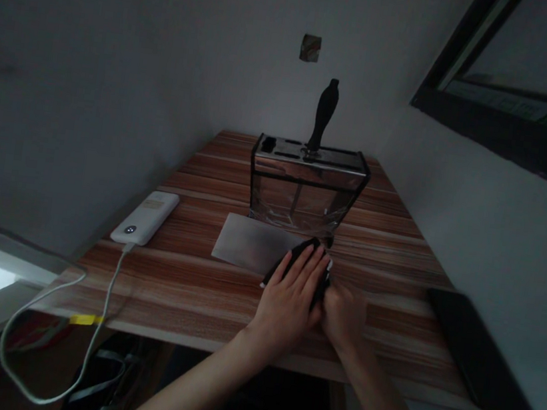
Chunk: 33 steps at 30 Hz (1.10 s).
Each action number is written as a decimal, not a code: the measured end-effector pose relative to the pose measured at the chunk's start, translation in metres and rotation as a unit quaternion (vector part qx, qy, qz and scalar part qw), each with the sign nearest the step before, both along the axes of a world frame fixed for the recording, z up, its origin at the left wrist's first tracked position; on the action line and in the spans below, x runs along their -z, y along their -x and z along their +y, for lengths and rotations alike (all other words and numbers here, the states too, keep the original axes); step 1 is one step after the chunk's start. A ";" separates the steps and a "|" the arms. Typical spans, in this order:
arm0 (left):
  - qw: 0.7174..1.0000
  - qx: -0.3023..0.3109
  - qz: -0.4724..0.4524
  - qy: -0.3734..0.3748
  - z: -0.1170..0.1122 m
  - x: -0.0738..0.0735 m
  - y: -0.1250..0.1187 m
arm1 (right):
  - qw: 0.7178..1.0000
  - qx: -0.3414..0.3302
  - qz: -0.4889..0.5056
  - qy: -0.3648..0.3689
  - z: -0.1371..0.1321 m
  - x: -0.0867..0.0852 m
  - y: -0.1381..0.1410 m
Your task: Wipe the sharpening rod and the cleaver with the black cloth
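Observation:
A cleaver with a broad, dull-silver rectangular blade (252,242) lies flat on the wood-grain table, pointing left. Over the blade's right end is a bunched black cloth (315,243) with whitish edges. My left hand (294,285) presses on this cloth, fingers stretched and close together, its thumb mostly hidden. Close beside it, my right hand (344,312) is closed in a fist at the cleaver's handle end; the handle itself is hidden. Just behind the blade stands a clear-sided knife block (299,198) with a metal top, and one black knife handle (324,114) sticks up from it.
A white power bank (145,218) sits at the left, its white cable (112,284) hanging over the front edge. At the right edge lies a dark phone-like slab (479,350). Walls rise at the back and both sides; a dark frame (505,131) juts at upper right.

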<state>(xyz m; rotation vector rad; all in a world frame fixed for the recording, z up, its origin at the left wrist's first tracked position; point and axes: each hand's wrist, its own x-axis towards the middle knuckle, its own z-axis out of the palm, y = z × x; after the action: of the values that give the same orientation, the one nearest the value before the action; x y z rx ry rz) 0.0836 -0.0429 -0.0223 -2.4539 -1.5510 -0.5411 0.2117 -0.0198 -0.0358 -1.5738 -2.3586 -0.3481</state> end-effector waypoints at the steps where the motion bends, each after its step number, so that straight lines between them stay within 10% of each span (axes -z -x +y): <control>1: 1.000 0.001 -0.001 0.001 0.000 0.000 0.000 | 1.000 -0.005 0.001 -0.003 0.000 0.000 0.000; 33: 0.993 -0.110 -0.039 -0.012 0.020 0.002 0.068 | 0.999 0.007 -0.010 -0.036 0.001 0.003 -0.003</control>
<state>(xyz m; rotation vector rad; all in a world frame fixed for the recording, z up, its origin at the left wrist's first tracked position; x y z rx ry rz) 0.0160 -0.0228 -0.0245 -2.2299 -1.8055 -0.6174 0.2150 -0.0190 -0.0392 -1.5613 -2.3237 -0.4491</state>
